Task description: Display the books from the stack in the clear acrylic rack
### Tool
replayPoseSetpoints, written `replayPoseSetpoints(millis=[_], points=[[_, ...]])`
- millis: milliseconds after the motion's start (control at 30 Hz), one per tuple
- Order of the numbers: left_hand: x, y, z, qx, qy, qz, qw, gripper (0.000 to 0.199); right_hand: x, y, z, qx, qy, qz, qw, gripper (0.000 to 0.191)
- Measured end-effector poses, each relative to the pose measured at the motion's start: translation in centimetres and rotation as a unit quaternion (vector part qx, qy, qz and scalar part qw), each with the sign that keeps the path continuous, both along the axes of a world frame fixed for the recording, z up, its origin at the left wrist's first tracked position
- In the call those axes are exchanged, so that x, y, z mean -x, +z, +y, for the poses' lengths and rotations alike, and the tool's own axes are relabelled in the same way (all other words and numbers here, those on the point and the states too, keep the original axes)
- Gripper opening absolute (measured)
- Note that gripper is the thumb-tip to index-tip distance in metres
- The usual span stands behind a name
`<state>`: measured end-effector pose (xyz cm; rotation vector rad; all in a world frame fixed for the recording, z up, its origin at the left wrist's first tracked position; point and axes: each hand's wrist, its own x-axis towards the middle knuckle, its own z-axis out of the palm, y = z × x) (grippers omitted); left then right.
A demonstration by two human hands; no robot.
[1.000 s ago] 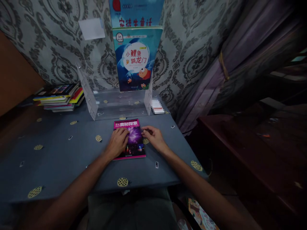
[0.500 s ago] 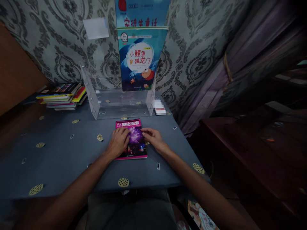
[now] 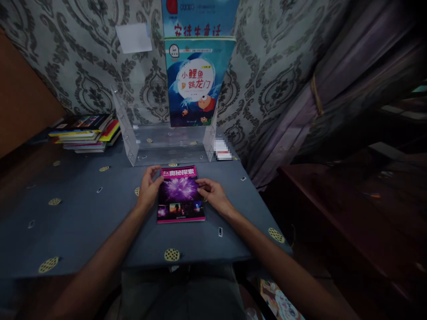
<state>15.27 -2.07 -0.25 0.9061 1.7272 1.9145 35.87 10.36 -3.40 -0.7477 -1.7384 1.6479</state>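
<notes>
Bk (image 3: 181,194) flat on tbl (image 3: 90,222), cover up. L hand (image 3: 150,186) at its 9 o'clock edge, fingers part-curled, thumb apart; R hand (image 3: 213,194) at 3 o'clock, likewise; can't tell if either grips. Clear rack (image 3: 126,135) 12 o'clock w/ upright bks (image 3: 182,104); stack (image 3: 83,133) approx 10 o'clock.

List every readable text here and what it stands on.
"少儿奥秘探索": purple book
"小鲤鱼跳龙门": lower blue book
"安徒生童话": upper blue book
Too small or blurred: fine cover print, stacked books, pixelated card, tablecloth tags, colourful item at lower right.
</notes>
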Motion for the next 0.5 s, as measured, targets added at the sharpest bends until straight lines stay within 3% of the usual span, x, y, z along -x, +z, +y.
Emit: replayPoseSetpoints(millis=[133,267,367,500], points=[[1.1,0.6,0.2,-0.014,0.031,-0.183,0.982,0.037,0.0,0.0,0.0,0.009,0.000,0.005,1.000,0.028],[0.6,1.0,0.3,-0.001,-0.056,-0.301,0.952,0.036,0.1,0.0,-0.1,0.009,0.002,0.010,1.000,0.027],[-0.5,1.0,0.3,0.048,-0.114,-0.347,0.930,0.030,0.1,0.0,-0.2,0.003,-0.002,0.010,1.000,0.031],[-1.4,1.1,0.2,0.057,-0.105,-0.366,0.923,0.023,0.2,0.1,-0.1,-0.008,-0.040,0.012,0.999,0.040]])
